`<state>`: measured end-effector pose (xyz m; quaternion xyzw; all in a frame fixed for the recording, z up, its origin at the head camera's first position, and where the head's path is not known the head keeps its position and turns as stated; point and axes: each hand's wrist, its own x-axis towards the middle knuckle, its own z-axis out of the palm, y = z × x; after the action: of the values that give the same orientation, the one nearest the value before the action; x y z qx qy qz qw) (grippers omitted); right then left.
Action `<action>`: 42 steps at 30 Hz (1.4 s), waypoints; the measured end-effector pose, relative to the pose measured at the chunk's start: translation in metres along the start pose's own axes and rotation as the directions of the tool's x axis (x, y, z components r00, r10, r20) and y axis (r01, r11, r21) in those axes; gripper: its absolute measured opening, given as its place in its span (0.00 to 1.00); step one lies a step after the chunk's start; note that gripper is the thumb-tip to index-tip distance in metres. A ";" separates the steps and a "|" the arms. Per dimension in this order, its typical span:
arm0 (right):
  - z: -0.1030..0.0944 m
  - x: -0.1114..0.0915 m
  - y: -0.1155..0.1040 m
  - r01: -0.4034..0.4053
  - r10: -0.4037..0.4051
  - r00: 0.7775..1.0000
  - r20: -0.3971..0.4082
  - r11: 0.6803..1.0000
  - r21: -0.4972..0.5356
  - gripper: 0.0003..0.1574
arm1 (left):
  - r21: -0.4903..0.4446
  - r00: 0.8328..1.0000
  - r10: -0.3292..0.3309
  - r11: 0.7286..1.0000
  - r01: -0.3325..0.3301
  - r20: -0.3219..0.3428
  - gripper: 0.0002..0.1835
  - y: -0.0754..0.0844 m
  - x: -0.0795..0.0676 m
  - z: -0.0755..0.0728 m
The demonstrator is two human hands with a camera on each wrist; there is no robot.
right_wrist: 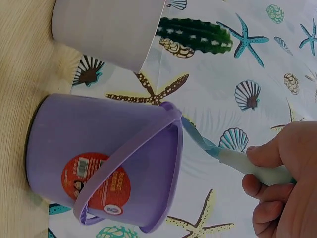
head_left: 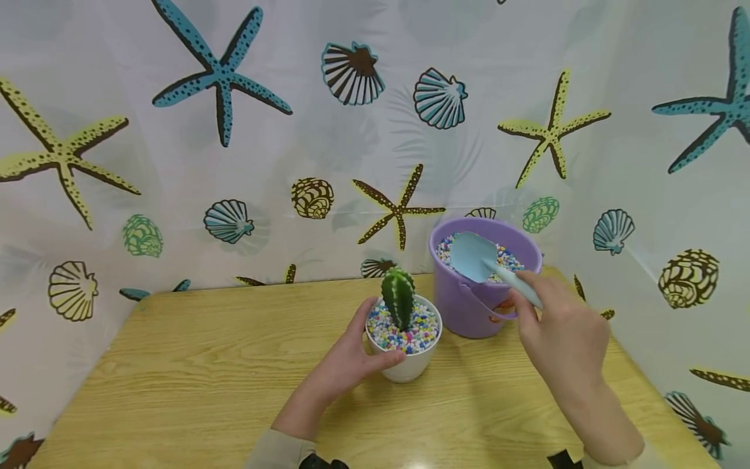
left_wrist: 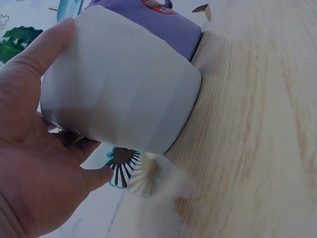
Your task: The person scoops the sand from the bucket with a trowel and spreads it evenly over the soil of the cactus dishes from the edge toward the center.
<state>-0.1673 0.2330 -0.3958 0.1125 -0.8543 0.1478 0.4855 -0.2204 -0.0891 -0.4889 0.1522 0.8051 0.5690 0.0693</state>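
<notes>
A white flower pot (head_left: 404,371) stands upright on the table, filled with multicoloured pebbles (head_left: 383,331) around a green cactus (head_left: 398,299). My left hand (head_left: 346,361) grips it by the rim, thumb at the near side and fingers at the far left; in the left wrist view the thumb lies along the pot's wall (left_wrist: 124,84). With curled fingers my right hand (head_left: 565,326) holds a toy shovel (head_left: 473,258) by its pale handle. The shovel's light blue blade is over the mouth of a purple bucket (head_left: 465,316), which contains similar pebbles (head_left: 508,258).
The bucket stands close behind and right of the pot, its handle (right_wrist: 126,156) hanging down the near side beside a red label (right_wrist: 96,181). The wooden table (head_left: 222,365) meets a white curtain (head_left: 263,150) printed with starfish and shells at the back and sides.
</notes>
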 end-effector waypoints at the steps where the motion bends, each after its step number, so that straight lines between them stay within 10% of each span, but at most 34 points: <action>1: 0.000 0.001 0.002 -0.007 0.007 1.000 0.002 1.000 0.003 0.20 | -0.002 1.000 0.002 1.000 -0.002 -0.002 0.62 -0.001 0.000 0.000; 16: 0.002 0.011 0.024 -0.146 0.147 0.986 0.079 0.989 -0.010 0.17 | 0.001 1.000 0.006 1.000 -0.006 0.009 0.61 -0.001 0.000 -0.002; 42: 0.019 0.020 0.048 -0.324 0.332 0.881 0.338 0.942 -0.081 0.17 | 0.003 1.000 0.005 1.000 -0.005 0.006 0.63 -0.005 0.002 0.000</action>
<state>-0.2085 0.2695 -0.3946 -0.0149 -0.9346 0.1961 0.2966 -0.2234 -0.0904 -0.4936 0.1560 0.8053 0.5676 0.0700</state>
